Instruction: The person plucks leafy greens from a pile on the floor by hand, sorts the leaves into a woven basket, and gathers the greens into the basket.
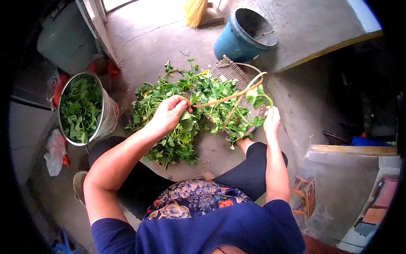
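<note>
My left hand (pixel 171 113) is closed in a pinch above the pile of leafy greens (pixel 163 99), with a green leaf (pixel 186 116) at its fingertips. Off to the right, my right hand (pixel 272 121) grips a leafy green stem (pixel 259 98) that curves up out of the fingers. Between and beyond both hands lies a ribbed woven basket (pixel 243 76), partly hidden under the greens. Its thin hoop handle (pixel 228 98) arches across in front of me. Long stems and several yellowed leaves show among the heap, which spreads over the floor between my legs.
A metal-rimmed bucket (pixel 111 112) full of picked leaves stands at the left, beside a clear plastic bag (pixel 56 152). A blue bucket (pixel 230 40) is ahead, near a broom (pixel 195 12). A small wooden stool (pixel 310 197) stands at the right.
</note>
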{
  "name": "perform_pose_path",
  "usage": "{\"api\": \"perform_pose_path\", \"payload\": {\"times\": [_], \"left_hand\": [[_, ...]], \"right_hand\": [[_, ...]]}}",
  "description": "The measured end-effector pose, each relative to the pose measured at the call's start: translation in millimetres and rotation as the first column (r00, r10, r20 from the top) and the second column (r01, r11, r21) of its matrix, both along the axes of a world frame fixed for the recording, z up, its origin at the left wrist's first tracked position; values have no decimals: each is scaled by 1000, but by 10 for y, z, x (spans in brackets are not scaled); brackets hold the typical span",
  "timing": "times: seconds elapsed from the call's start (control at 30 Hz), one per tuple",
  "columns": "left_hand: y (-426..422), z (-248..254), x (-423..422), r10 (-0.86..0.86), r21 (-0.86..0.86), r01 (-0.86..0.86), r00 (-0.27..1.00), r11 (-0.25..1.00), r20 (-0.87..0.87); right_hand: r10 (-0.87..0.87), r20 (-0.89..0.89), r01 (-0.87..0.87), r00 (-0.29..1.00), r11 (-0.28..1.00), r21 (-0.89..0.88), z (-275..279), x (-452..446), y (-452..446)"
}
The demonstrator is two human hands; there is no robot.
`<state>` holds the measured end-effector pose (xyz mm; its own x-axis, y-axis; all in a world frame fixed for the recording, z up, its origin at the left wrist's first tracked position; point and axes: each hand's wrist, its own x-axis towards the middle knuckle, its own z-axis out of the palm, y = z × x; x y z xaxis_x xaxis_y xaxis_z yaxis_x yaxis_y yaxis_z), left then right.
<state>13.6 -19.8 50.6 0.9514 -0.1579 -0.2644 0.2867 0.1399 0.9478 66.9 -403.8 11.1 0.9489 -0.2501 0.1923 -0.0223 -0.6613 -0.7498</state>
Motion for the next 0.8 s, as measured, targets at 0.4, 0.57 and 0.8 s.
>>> {"api": "perform_pose_path", "payload": {"times": [0.4,0.57,0.8], "left_hand": [[27,-177,10,-44,134,36,997,990,61],[83,-302,86,-36,263,12,996,965,87],[228,208,293,75,261,-184,923,947,377]], "right_hand": [[222,175,-271,959,901,340,545,-149,333],[400,116,-398,909,752,525,847,-38,718],[646,138,-661,750,731,168,654,-52,1131]]}}
